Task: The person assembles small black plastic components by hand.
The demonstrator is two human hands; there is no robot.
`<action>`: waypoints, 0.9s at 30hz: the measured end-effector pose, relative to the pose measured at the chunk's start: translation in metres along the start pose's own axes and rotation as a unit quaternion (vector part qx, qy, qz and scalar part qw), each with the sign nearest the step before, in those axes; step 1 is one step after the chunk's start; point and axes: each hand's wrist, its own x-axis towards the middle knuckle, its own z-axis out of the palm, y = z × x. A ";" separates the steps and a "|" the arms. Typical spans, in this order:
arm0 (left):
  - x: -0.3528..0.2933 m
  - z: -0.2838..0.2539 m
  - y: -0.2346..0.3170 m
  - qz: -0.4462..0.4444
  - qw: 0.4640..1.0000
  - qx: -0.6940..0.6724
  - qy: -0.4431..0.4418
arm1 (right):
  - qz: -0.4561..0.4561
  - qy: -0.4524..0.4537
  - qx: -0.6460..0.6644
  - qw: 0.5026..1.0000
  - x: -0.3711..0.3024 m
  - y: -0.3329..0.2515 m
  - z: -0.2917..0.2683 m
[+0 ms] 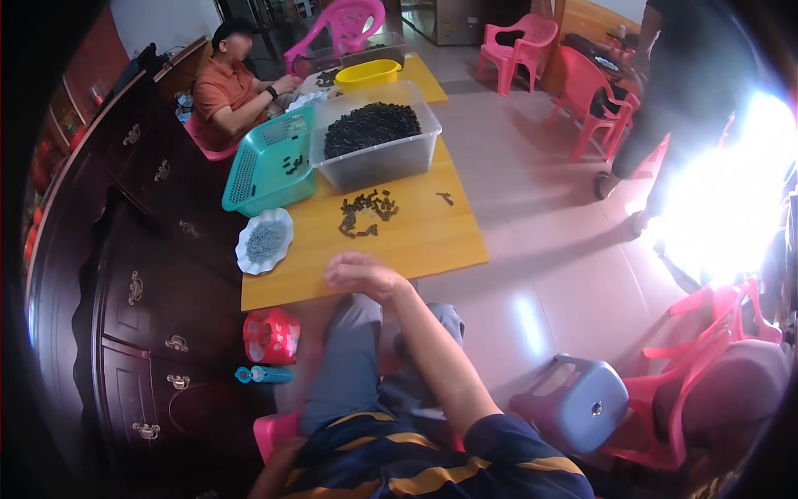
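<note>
My right hand (362,275) hovers at the front edge of the yellow tabletop (432,224), its fingers curled together; what they hold, if anything, is hidden. Just beyond it lies a loose pile of small dark pieces (366,209), with a few more (445,199) off to the right. A white scalloped plate (287,226) left of the hand holds many thin silvery pieces (266,241). Behind the pile stands a clear plastic bin (374,169) heaped with small black parts (374,127). My left hand is out of sight; only part of that arm shows low down.
A green basket (268,202) with several black pieces adjoins the bin. Farther back are a yellow basin (367,74) and a seated person (229,87). Dark cabinets (125,308) line the left. A blue-grey stool (582,403) and pink chairs (698,374) stand right; another person (682,100) is beyond.
</note>
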 end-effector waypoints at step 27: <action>-0.032 -0.028 -0.112 0.285 0.955 -0.057 -0.062 | 0.048 -0.183 -0.005 0.982 0.007 0.012 0.003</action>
